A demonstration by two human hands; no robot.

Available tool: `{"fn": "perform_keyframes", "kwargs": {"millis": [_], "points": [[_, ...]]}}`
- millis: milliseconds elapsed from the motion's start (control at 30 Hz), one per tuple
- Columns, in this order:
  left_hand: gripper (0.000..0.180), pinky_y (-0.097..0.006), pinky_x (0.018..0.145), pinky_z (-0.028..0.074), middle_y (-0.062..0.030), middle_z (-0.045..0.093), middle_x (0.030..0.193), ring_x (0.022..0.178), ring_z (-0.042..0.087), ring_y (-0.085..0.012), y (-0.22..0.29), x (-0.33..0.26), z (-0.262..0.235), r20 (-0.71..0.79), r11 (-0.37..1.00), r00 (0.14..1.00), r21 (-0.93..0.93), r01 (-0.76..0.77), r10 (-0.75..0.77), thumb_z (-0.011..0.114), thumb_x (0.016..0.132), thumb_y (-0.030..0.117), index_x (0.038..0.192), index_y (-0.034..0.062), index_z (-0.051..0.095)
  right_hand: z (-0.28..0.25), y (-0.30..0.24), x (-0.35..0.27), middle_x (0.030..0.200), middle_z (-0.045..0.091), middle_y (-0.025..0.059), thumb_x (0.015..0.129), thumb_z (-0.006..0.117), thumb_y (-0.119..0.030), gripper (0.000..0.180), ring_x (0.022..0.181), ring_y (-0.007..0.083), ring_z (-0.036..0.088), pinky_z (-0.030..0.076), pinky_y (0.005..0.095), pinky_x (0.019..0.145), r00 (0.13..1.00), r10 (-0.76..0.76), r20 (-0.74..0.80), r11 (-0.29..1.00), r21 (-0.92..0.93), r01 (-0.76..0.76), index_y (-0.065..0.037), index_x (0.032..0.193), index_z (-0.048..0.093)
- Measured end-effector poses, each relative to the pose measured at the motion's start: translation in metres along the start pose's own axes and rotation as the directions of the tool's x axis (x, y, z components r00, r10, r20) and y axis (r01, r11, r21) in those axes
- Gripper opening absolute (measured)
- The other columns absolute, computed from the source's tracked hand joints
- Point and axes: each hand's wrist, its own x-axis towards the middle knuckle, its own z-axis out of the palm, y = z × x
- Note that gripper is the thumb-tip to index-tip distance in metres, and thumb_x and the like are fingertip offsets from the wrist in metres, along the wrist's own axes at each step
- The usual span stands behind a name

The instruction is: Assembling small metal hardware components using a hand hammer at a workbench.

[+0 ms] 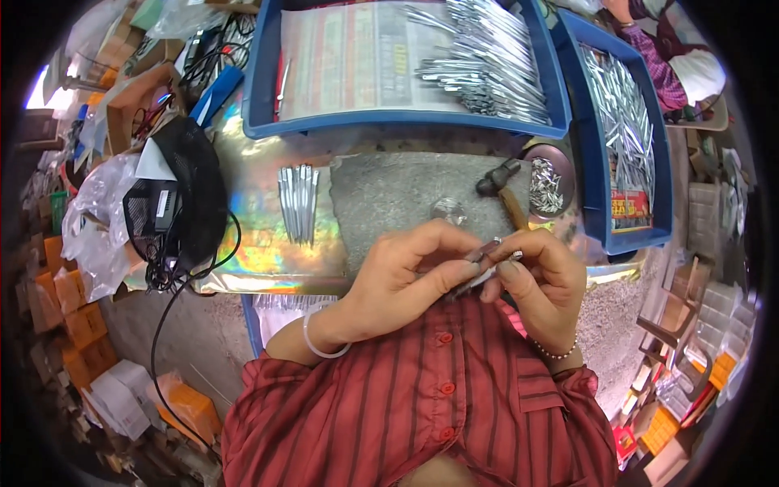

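Metal piece (480, 274) is pinched between left hand (406, 280) and right hand (540, 280); held by fingertips only, it could be dropped.

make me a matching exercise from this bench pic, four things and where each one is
Things:
1. hammer
2. row of metal pieces
3. thin metal piece
4. black mesh bag

Places:
A. between the fingers of left hand and right hand
B. on the shiny sheet, left of the stone slab
C. at the bench's left end, with cables
D. at the slab's right edge, by a small dish

Pairs: 1-D, 2-B, 3-A, 4-C
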Motion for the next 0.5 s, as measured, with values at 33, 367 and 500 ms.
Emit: {"fn": "perform_keyframes", "kwargs": {"millis": [33,367,500], "points": [[0.018,-0.023,0.076,0.049,-0.0079,0.062,0.097,0.085,0.060,-0.0097,-0.002,-0.001,0.000,-0.007,1.000,1.000,0.000,0.001,-0.001,0.056,0.090,0.002,0.107,-0.0028,0.054,0.001,0.002,0.003,0.078,0.059,0.0060,0.085,0.063,-0.005,0.012,0.063,0.0088,0.056,0.043,0.0198,0.053,0.994,-0.107,0.011,0.989,-0.103,0.107,0.002,0.094,0.059],[0.012,-0.020,0.071,0.048,-0.0064,0.063,0.089,0.083,0.059,-0.0068,-0.004,-0.003,-0.001,-0.014,0.998,0.998,0.031,-0.053,0.053,0.054,0.090,0.001,0.102,-0.0028,0.053,0.009,0.009,0.012,0.073,0.060,0.0076,0.080,0.067,-0.004,0.012,0.059,0.0116,0.056,0.042,0.0216,0.051,0.915,-0.402,0.046,0.829,-0.406,0.385,0.002,0.088,0.061],[0.013,-0.020,0.070,0.048,-0.0074,0.064,0.088,0.082,0.059,-0.0067,-0.004,-0.002,0.000,-0.008,0.998,0.998,0.024,-0.064,0.065,0.055,0.090,0.002,0.102,-0.0032,0.052,0.008,0.007,0.013,0.073,0.060,0.0078,0.080,0.067,-0.004,0.013,0.059,0.0121,0.056,0.042,0.0217,0.050,0.912,-0.406,0.060,0.812,-0.434,0.390,0.003,0.089,0.061]]}}
